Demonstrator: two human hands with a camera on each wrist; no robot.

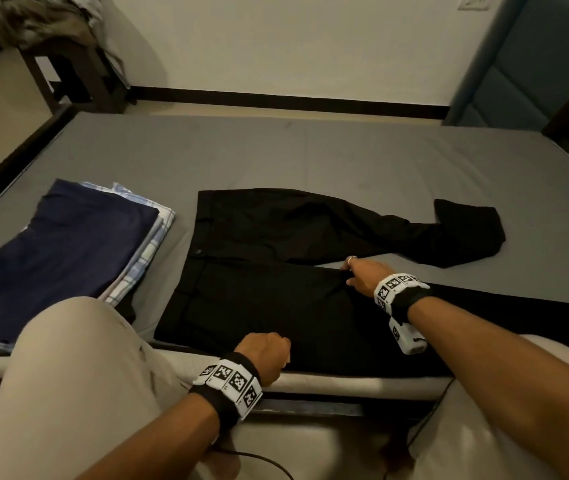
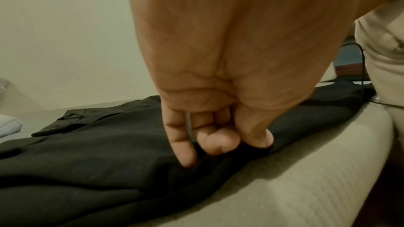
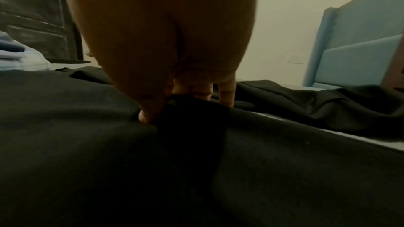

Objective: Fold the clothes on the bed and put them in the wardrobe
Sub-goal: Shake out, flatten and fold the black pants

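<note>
Black trousers (image 1: 259,289) lie spread on the grey bed (image 1: 310,157), waistband to the left, far leg bent at the right. My left hand (image 1: 269,351) pinches the near edge of the trousers (image 2: 98,153) between thumb and curled fingers (image 2: 181,141) at the mattress edge. My right hand (image 1: 359,275) pinches the inner seam at the crotch, where the two legs part; in the right wrist view a fold of the black cloth (image 3: 192,110) sits between its thumb and fingers (image 3: 227,92).
A stack of folded clothes (image 1: 68,244), navy on top of checked shirts, lies on the bed's left side. A dark wooden stool (image 1: 72,74) with crumpled cloth stands at the back left. A blue padded headboard (image 1: 532,64) rises at the right. My beige-clad knees flank the mattress edge.
</note>
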